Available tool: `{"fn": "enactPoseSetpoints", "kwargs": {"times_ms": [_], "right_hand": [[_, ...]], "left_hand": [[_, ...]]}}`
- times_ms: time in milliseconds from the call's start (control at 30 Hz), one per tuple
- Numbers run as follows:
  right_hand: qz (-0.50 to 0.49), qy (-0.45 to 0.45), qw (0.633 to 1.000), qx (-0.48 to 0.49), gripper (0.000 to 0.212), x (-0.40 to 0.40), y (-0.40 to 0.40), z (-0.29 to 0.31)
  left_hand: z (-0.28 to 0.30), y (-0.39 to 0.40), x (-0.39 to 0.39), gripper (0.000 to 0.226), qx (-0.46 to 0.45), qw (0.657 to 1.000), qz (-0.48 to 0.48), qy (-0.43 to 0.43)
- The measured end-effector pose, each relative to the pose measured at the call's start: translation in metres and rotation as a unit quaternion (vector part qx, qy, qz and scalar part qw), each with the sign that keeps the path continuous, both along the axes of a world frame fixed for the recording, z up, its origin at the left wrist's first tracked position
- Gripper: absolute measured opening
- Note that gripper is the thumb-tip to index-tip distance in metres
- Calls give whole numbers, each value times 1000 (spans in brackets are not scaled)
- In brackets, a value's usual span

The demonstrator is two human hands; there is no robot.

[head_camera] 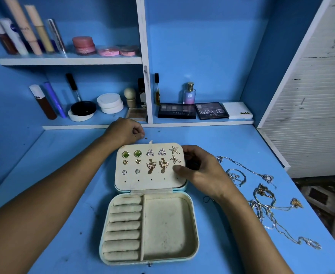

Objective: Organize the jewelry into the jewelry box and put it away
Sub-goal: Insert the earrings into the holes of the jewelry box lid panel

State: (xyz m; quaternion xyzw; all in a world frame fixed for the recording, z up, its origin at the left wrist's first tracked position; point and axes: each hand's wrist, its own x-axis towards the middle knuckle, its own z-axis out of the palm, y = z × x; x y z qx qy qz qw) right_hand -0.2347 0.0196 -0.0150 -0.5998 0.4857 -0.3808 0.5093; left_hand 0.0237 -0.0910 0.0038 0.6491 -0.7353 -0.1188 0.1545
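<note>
Two hands: both over the open box (pixel 148 204) on the blue table (pixel 63 175).
Box: lies open flat, lid panel (pixel 150 167) away from the person, tray half nearer.
Lid panel: cream, studded with earrings in rows; bottom row of holes bare.
Top row: two green earrings (pixel 131 154), two triangle earrings (pixel 156 152), one star earring (pixel 174 149).
Middle row: two small heart earrings (pixel 131 161), two butterfly earrings (pixel 157 165), second star earring (pixel 175 159) at right.
Third row: two tiny sparkly studs (pixel 130 172) at left only.
Tray: ring rolls (pixel 124 226) on left, plain compartment (pixel 167 226) on right, nothing in either.
Left hand (pixel 126 130): behind the lid's far left corner, fingers curled in, fingertips pinched together; cannot tell whether anything is held.
Right hand (pixel 200 171): at the lid's right edge, thumb (pixel 179 170) lying on the panel face beside the butterfly earrings, fingers curled round behind the edge, gripping it.
Loose jewelry: tangle of chains and bangles (pixel 261 196) on table, right of the right hand, apart from the box.
Shelves: eyeshadow palettes (pixel 194 110), perfume bottle (pixel 189 93), tubes, compacts and jars behind the table.
</note>
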Motion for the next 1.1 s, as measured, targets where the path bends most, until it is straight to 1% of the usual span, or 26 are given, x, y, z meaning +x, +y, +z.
{"fn": "enactPoseSetpoints", "kwargs": {"times_ms": [100,200,333,467,600,733,867,1000,1100], "right_hand": [[-2,-2,1000,-3,37,0,1,0],[-2,-1,1000,-11,37,0,3,0],[-2,17,999,-37,37,-2,3,1],[-7,66,995,-68,40,-4,3,7],[2,70,996,-63,40,-4,11,19],[-13,73,993,-90,42,-5,20,19],[-29,44,989,-139,43,-5,30,13],[-49,3,986,-162,37,-7,42,10],[-69,15,976,-205,28,-10,49,5]], "left_hand": [[1,1,3,11,6,1000,1,23],[2,5,8,1,2,999,11,44],[8,13,17,3,-2,995,49,92],[18,22,22,3,-5,988,78,131],[29,34,23,5,7,981,96,170],[42,44,21,8,18,977,85,192],[48,50,18,8,13,977,62,202],[55,57,13,13,12,975,30,219],[60,62,8,13,5,972,11,235]]}}
